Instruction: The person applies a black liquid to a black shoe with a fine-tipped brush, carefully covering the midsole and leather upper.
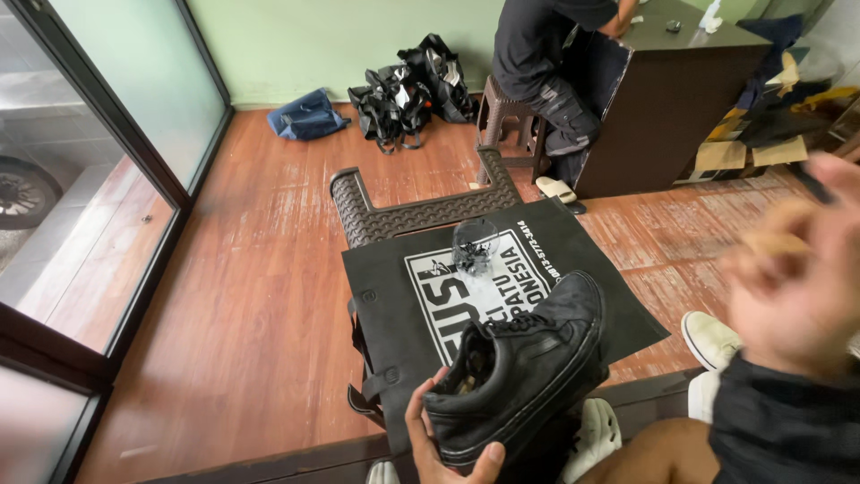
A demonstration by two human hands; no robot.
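My left hand (428, 439) grips a black lace-up shoe (528, 367) from below at its heel end, with the toe pointing up and to the right. Under the shoe, a flat black fabric bag (394, 305) with a white print lies over a brown plastic stool (403, 215). On the bag rests a small clear plastic pouch (475, 244) holding something dark. My right hand (797, 278) is raised at the right edge, close to the camera. It is too blurred to show whether it holds anything.
At the back, another person (537, 54) sits on a brown stool (506, 116) at a dark cabinet (681, 99). Black bags (408, 90) and a blue bag (307, 115) lie by the wall. Glass sliding doors (107, 161) run along the left, and a white shoe (712, 339) lies on the floor.
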